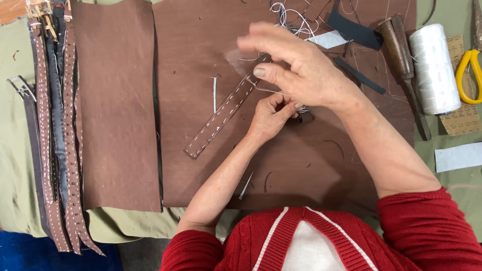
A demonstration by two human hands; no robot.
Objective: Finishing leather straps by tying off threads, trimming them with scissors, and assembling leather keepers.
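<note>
A brown leather strap (221, 114) with white stitching lies at a slant on a large brown leather sheet (201, 60). My right hand (296, 65) is raised over the strap's upper end, a little blurred, with thumb and fingers pinched on a thin white thread (261, 86) that loops down to the strap. Just below it, my left hand (270, 119) rests on the sheet with its fingers curled around a small dark object (302, 118). What that object is cannot be made out.
A second brown leather panel (118, 105) lies to the left, with several stitched straps (57, 140) beside it. At the right are a spool of white thread (434, 68), a wooden-handled awl (401, 55), yellow-handled scissors (469, 70), dark leather scraps (354, 30) and a tangle of loose thread (288, 17).
</note>
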